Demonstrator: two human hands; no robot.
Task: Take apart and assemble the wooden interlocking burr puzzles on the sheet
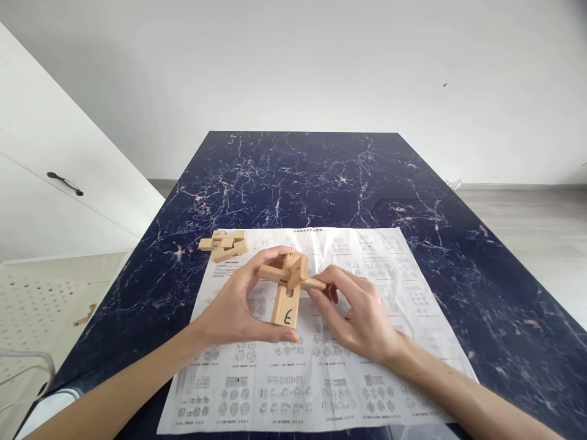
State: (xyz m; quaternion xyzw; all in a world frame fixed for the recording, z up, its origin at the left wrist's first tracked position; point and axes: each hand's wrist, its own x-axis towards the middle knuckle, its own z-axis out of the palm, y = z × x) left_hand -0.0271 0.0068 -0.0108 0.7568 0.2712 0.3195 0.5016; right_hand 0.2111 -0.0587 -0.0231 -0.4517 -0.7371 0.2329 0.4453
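A cross-shaped wooden burr puzzle (291,279) is held above the printed paper sheet (367,366). Its bars interlock at the middle, and a dark handwritten mark shows on the bar end nearest me. My left hand (233,299) curves around its left side, thumb under the near end and fingers at the far end. On the right, my right hand (355,308) pinches the bar that sticks out of that side between thumb and index finger. A small cluster of wooden puzzle pieces (224,244) lies on the sheet's far left corner.
The sheet, with rows of small diagrams, lies on a dark blue marbled table (293,177). A white cabinet (46,134) with a black handle stands at left. Below it is a perforated cream surface (46,293); a wooden piece (85,316) shows there. A white wall rises behind.
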